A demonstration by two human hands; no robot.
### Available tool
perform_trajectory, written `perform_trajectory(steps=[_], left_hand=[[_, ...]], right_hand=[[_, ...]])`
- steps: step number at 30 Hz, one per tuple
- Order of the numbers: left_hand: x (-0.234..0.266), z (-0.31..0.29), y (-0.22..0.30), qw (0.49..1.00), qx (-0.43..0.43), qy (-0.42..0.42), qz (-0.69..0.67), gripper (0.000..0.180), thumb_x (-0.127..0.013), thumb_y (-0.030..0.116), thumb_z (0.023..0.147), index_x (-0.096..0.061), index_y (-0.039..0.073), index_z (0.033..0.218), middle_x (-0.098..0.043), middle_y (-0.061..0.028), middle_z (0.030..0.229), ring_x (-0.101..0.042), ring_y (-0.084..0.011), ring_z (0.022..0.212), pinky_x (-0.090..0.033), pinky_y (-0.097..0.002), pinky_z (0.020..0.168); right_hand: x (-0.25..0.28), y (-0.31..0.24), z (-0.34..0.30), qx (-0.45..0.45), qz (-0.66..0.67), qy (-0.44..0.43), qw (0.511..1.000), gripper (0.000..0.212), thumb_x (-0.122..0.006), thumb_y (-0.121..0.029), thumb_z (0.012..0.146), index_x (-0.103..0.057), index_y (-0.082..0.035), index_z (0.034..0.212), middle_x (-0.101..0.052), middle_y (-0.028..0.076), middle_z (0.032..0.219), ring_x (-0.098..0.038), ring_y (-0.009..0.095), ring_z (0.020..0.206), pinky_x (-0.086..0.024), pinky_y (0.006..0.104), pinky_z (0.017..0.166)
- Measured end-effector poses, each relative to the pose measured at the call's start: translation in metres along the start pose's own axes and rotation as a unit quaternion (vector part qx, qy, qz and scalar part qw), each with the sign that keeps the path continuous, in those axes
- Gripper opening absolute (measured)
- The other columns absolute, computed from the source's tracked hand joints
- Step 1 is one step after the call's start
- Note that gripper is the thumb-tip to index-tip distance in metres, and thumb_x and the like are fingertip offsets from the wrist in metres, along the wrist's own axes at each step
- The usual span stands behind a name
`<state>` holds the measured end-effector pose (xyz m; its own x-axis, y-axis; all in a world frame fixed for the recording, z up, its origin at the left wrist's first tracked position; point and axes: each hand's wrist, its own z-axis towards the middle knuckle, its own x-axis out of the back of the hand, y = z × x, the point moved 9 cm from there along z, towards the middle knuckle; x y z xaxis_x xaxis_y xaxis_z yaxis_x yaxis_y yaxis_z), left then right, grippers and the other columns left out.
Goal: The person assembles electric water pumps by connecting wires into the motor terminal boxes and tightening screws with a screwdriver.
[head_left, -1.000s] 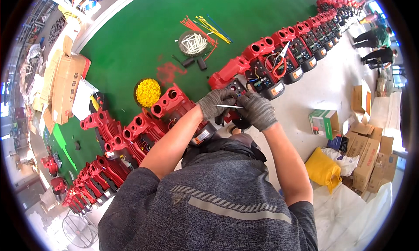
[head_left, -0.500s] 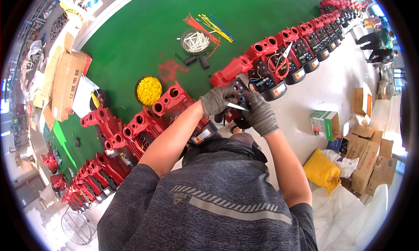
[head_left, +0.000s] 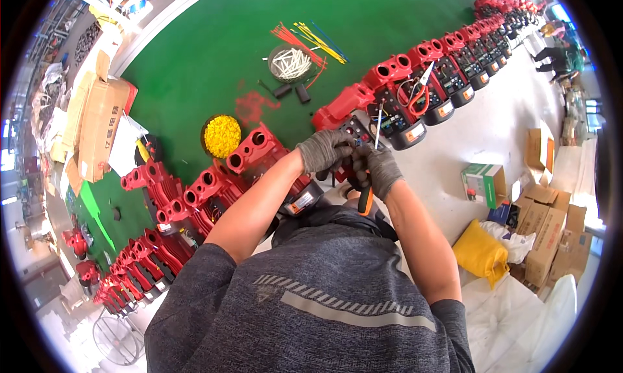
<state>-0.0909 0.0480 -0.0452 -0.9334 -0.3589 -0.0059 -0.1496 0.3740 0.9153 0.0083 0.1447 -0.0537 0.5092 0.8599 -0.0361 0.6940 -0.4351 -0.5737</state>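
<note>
**Fingertips Meet Over One Red Unit**

I have both gloved hands at one red unit [head_left: 344, 106], in the row running along the edge of the green floor [head_left: 195, 68]. My right hand [head_left: 381, 165] holds a screwdriver [head_left: 365, 202], orange-and-black handle down, pale shaft up past the knuckles; I judge it is tucked that way to free the fingertips. My left hand [head_left: 326, 151] is curled narrow over the unit's dark end; I cannot tell whether it pinches anything. The dark ends face me, presumably keeping their wiring reachable, while yellow pieces [head_left: 222, 137] and white sticks [head_left: 291, 63] sit beyond the row, probably within easy reach. The unit looks smooth red at its far end, black nearer me, partly hidden by my gloves. Red-handled scissors [head_left: 426, 74] lie on neighbouring units.
</note>
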Motion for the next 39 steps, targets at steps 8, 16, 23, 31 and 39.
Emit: perform_trajectory(steps=[8,16,23,31,39], left_hand=[[-0.004,0.007,-0.003,0.986,-0.059,-0.043,-0.148,0.023,-0.064,0.016,0.1,-0.067,0.005,0.12,-0.07,-0.0004,0.085,-0.064,-0.0096,0.067,-0.053,-0.0288,0.059],[0.0,0.008,-0.004,0.998,-0.044,-0.036,0.003,0.025,-0.066,0.021,0.099,-0.067,0.008,0.12,-0.07,0.0002,0.089,-0.062,-0.0078,0.075,-0.054,-0.0282,0.066],[0.005,-0.005,0.011,0.994,-0.014,-0.027,0.101,0.025,-0.068,0.019,0.096,-0.067,0.009,0.119,-0.071,-0.0055,0.088,-0.065,-0.0122,0.077,-0.054,-0.0329,0.069],[0.01,-0.005,0.013,0.933,-0.21,0.143,0.254,0.024,-0.069,0.014,0.091,-0.069,0.005,0.113,-0.072,-0.0174,0.098,-0.07,-0.0366,0.09,-0.056,-0.0427,0.08],[0.019,-0.001,0.006,0.961,-0.163,0.122,0.185,0.026,-0.07,0.012,0.092,-0.069,0.003,0.117,-0.073,-0.0175,0.098,-0.072,-0.0321,0.089,-0.056,-0.0399,0.081]], right_hand=[[-0.023,-0.065,-0.049,0.522,-0.55,0.05,0.65,0.05,-0.07,-0.014,0.08,-0.061,-0.014,0.13,-0.067,0.013,0.099,-0.068,0.035,0.091,-0.056,0.0452,0.073],[-0.022,-0.057,-0.038,0.443,-0.656,0.012,0.612,0.037,-0.072,-0.018,0.079,-0.068,-0.014,0.115,-0.068,0.014,0.091,-0.069,0.036,0.085,-0.055,0.0467,0.073],[-0.015,-0.058,-0.03,0.388,-0.513,0.023,0.765,0.021,-0.067,-0.014,0.088,-0.071,-0.004,0.106,-0.068,0.023,0.084,-0.068,0.04,0.082,-0.054,0.0465,0.075],[-0.005,-0.049,-0.006,0.238,-0.336,-0.025,0.911,0.018,-0.067,-0.019,0.092,-0.071,-0.003,0.097,-0.069,0.012,0.073,-0.064,0.027,0.061,-0.05,0.0368,0.056],[0.001,-0.027,-0.018,0.061,-0.176,-0.061,0.981,0.019,-0.065,-0.017,0.093,-0.068,-0.002,0.103,-0.065,0.012,0.071,-0.061,0.021,0.053,-0.047,0.0316,0.047]])
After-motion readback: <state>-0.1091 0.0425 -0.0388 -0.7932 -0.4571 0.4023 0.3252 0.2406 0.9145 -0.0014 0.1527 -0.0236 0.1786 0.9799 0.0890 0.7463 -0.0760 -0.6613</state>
